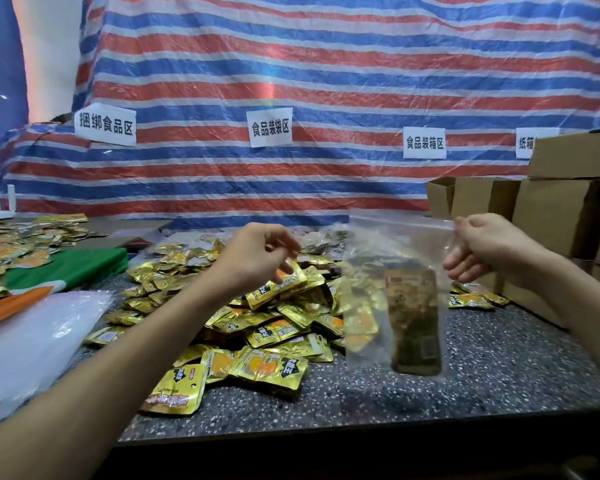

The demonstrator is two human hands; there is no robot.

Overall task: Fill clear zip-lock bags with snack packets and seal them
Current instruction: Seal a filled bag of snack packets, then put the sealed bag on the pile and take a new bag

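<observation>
Plastic bag (378, 247) hangs from right hand (485, 247).

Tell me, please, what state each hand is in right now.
Left hand: seems to pinch a gold snack packet, though blurred.
Right hand: pinches the zip-lock bag by its top corner.

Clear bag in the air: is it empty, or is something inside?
Not empty. A packet stands inside the clear bag, down at its bottom, seen through the plastic. The right hand pinches its top corner.
</observation>
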